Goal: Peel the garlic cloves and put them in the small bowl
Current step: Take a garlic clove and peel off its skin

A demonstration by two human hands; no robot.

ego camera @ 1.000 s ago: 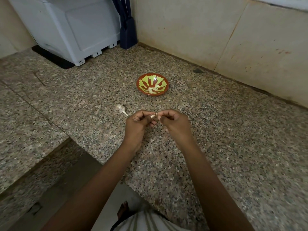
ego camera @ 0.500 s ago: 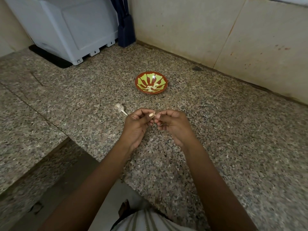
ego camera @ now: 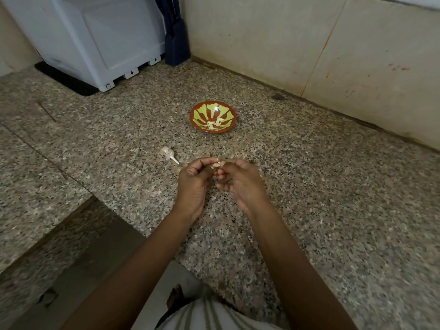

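Both hands meet over the middle of the counter (ego camera: 309, 186), about midway between its front edge and the bowl (ego camera: 228, 110). The left hand (ego camera: 194, 179) and right hand (ego camera: 240, 181) are fingertip to fingertip, with one small clove (ego camera: 217, 166) pinched between them. Both grips are narrow, with the fingers curled in tight. A pale bit of skin sticks up at the top of the clove. It looks like the left hand steadies the clove while the right picks at the skin, but the clove is too small to tell which fingers do what. The hands are held up off the counter, probably to leave room to turn the clove and let skin drop.

The bowl is red with a green pattern. It sits toward the back edge, straight ahead of the hands and well apart from them, an easy reach for dropping a clove in. A few peeled cloves (ego camera: 213, 124) lie in it, bunched at the near side of the bottom. The bowl is mostly bare, so plenty of room is left.

A garlic core (ego camera: 169, 154) with its stalk lies on the counter just left of the left hand, not touching it. It appears stripped, so this clove may be one of the last.

A white appliance (ego camera: 95, 39) stands at the back left corner, with a dark holder (ego camera: 177, 44) beside it against the wall (ego camera: 309, 44).
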